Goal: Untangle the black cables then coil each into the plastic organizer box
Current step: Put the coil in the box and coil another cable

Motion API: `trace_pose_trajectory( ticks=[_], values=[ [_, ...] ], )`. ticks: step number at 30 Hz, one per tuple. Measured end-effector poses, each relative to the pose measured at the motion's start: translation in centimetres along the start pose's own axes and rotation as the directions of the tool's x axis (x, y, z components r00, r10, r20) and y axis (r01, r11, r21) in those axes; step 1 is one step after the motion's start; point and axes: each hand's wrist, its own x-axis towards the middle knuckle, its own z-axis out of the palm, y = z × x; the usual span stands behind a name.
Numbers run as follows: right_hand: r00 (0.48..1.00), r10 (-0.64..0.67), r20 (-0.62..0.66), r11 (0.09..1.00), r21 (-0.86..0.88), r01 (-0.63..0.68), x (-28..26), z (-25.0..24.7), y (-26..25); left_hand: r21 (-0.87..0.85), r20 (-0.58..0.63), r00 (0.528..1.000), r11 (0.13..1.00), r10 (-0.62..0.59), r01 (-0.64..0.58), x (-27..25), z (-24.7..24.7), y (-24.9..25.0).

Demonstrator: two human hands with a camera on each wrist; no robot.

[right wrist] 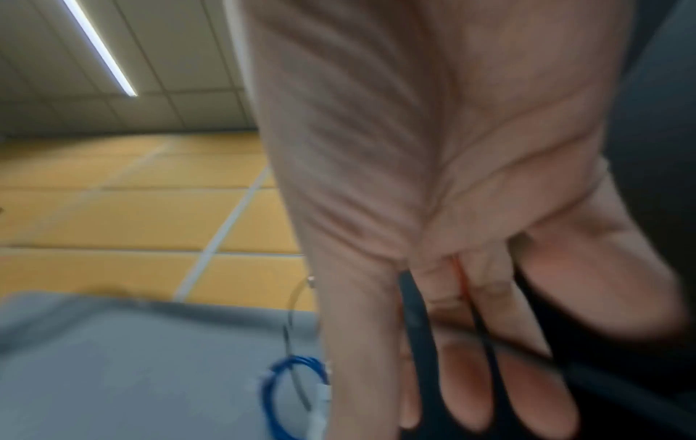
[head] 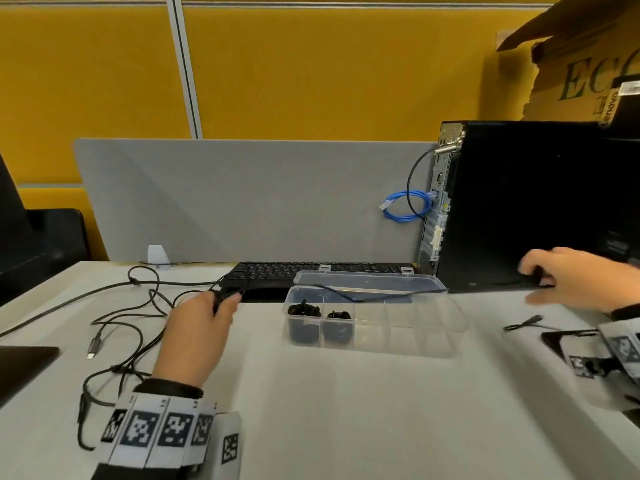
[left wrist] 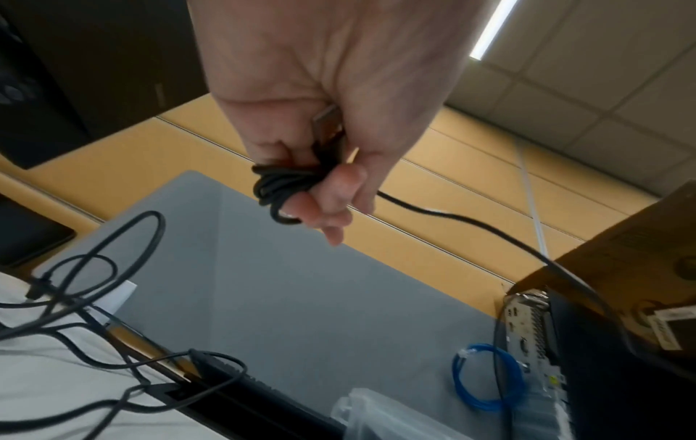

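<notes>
My left hand [head: 221, 301] grips a small coil of black cable [left wrist: 277, 190] wound round its fingers, with the metal plug [left wrist: 327, 119] tucked in the palm. From there the black cable [head: 363, 296] runs right, over the open clear organizer box [head: 429, 337], to my right hand [head: 538, 277]. That hand holds it in front of the tower, and the strand [right wrist: 416, 333] passes between its fingers. Two coiled black cables [head: 304, 311] [head: 337, 316] sit in the box's left compartments. A tangle of loose black cables [head: 138, 320] lies on the table at the left.
A black keyboard [head: 304, 271] lies behind the box against a grey divider [head: 242, 199]. A black PC tower [head: 536, 202] stands at the right, with a blue cable loop [head: 405, 207] beside it. A short black lead [head: 523, 323] and a dark flat device [head: 568, 336] lie at the right.
</notes>
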Motion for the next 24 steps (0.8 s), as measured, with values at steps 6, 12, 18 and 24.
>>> trace_pose_trajectory(
  ticks=[6,12,18,24],
  values=[
    [0.857,-0.515,-0.003,0.811,0.32,0.489,-4.9,-0.8,-15.5,-0.194,0.227,0.971,0.98,0.079,-0.034,-1.4,2.6,1.9],
    [0.803,-0.571,-0.172,0.703,0.403,0.586,-4.0,-0.1,-18.8,-0.563,0.438,0.888,0.812,0.137,0.153,-1.9,1.6,2.9],
    [0.841,-0.379,-0.386,0.774,0.366,0.517,-1.6,2.5,-17.8,-0.791,0.609,0.637,0.416,0.472,0.449,-4.4,0.0,5.4],
    [0.633,-0.731,0.255,0.675,0.405,0.616,-5.1,2.2,-20.8,-0.884,0.4,0.891,0.348,0.214,0.313,-2.6,1.9,4.8]
  ],
)
